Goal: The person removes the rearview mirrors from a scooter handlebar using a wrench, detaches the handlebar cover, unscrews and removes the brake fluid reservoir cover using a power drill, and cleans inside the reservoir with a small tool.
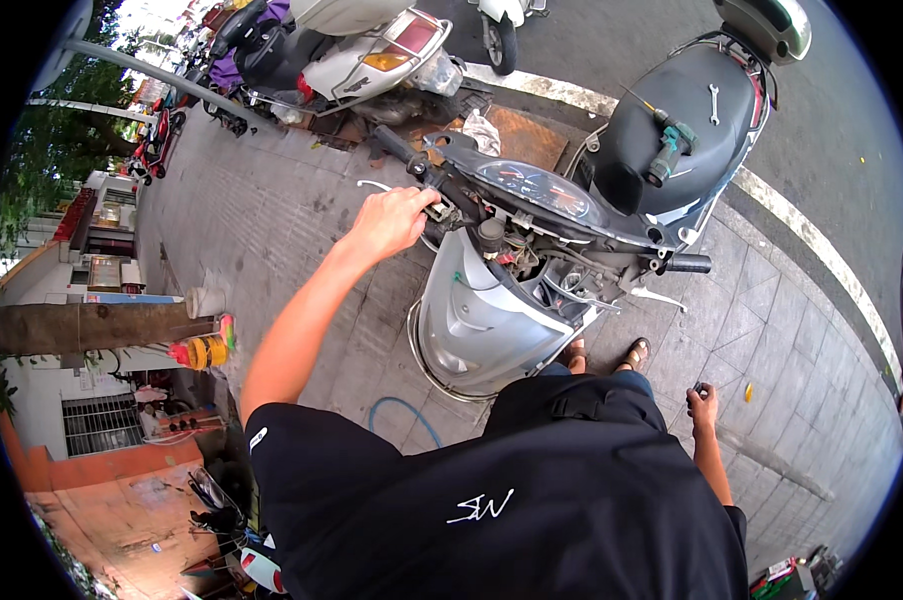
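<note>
Silver scooter [462, 315] has its front on grey paving [272, 230] before me. At its handlebar [400, 150], my left hand [392, 220] curls round a switch housing [440, 210]; to its right, my right hand [707, 408] grips a dark object [698, 388], too small to name. Beyond it runs the road [832, 120]; well left, a tree trunk [92, 328].

Black seat [627, 140] carries two tools: teal-and-black power driver [665, 160], long thin bit fitted, and a wrench [715, 103] near it. Grey paving [272, 210] carries the silver scooter [472, 320], a curved blue hose [404, 404] near its front, small yellow scrap [749, 393] farther right. Rusty-brown board [527, 140] lies beyond the scooter, pale crumpled bag [482, 133] at its left edge.
</note>
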`<state>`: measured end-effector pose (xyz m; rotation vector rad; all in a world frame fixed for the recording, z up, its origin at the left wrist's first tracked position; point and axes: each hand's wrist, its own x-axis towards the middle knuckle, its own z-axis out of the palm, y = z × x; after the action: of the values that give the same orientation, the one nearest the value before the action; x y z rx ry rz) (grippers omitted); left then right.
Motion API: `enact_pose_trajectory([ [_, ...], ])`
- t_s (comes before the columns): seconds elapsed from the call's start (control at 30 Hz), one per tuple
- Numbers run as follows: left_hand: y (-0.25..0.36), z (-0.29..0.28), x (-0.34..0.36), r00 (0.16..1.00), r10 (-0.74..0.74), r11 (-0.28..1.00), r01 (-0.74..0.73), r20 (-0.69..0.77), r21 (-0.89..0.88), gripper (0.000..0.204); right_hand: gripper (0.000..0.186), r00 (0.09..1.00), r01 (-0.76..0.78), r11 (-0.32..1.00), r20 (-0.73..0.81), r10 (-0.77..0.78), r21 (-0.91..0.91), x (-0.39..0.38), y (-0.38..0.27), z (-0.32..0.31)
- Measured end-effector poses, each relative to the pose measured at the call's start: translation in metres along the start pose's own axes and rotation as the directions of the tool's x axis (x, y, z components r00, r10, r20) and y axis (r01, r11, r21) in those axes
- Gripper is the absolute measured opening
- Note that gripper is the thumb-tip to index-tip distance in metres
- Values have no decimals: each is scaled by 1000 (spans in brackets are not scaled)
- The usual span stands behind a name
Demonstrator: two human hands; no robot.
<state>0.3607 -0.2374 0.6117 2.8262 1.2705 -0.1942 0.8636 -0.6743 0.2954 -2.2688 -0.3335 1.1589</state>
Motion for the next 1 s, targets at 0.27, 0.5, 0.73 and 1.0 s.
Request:
enact_pose_trajectory([
  [0.27,-4,7,-2,999,-13,999,11,-48,-41,33,42,1000,24,1000,-3,-24,-4,-1,-8,2],
  [0.5,-5,7,-1,997,1,998,-7,-79,-68,33,41,1000,30,999,10,-30,12,-5,0,4],
  [0.73,-3,8,-5,994,13,998,-20,-110,-61,31,43,1000,20,1000,-12,-20,11,-9,7,3],
  [1.0,8,-3,-27,912,-390,818,279,-128,-504,37,46,1000,-5,1000,0,5,5,-16,-1,6],
])
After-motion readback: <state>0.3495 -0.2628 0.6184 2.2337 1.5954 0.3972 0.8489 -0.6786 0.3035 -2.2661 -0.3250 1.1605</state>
